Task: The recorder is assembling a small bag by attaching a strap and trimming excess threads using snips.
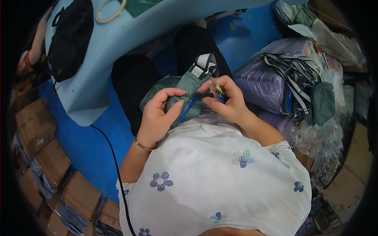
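Note:
A grey-green fabric bag (161,87) with a blue zip and a white-and-navy striped strap (203,63) lies across my lap. My left hand (159,114) grips the bag's fabric near the zip, thumb and index finger curled in toward each other. In my right hand (232,100) is a small tool with blue and yellow-green parts (219,94), which looks like thread snips; my fingers hide much of it. The right fingertips are close to the bag's edge, just under the strap.
A light blue table (88,102) at upper left bears a black mesh bag (71,39), a tape roll (98,15) and a green mat (139,4). To the right, similar bags (323,102) rest on a plastic-wrapped purple stack (260,84). Cardboard boxes (53,161) stand at lower left.

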The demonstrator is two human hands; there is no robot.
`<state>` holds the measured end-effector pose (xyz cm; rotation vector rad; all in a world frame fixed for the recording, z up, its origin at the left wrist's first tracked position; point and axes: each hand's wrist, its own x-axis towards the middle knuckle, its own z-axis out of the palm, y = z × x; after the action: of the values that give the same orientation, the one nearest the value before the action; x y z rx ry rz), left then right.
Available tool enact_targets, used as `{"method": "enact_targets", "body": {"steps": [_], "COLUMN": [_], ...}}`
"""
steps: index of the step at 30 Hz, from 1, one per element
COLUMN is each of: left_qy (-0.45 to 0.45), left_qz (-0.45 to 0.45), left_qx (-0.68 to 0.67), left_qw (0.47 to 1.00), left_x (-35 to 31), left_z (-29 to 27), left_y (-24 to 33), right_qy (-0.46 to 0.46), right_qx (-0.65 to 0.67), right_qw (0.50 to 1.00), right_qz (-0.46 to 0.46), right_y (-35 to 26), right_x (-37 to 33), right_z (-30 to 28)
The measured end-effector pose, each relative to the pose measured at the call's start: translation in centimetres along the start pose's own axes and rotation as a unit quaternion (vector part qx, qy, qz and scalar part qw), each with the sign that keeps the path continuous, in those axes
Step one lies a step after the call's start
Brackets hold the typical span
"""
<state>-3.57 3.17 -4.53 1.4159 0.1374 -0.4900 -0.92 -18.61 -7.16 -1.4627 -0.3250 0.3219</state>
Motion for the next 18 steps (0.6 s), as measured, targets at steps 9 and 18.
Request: {"method": "enact_targets", "body": {"steps": [9, 18], "left_qy": [0.114, 0.117], "left_qz": [0.208, 0.181], "left_qx": [0.249, 0.238], "left_qw": [0.939, 0.947], "left_x": [1.5, 1.3], "left_z": [2.4, 3.2], "left_y": [-0.6, -1.6], "right_qy": [0.099, 0.058], "right_qx": [0.083, 0.089], "right_qw": [0.954, 0.94], "right_qz": [0.272, 0.324], "right_y": [-1.4, -1.4], "right_x": [-0.2, -0.2], "right_z": [1.1, 0.9]}}
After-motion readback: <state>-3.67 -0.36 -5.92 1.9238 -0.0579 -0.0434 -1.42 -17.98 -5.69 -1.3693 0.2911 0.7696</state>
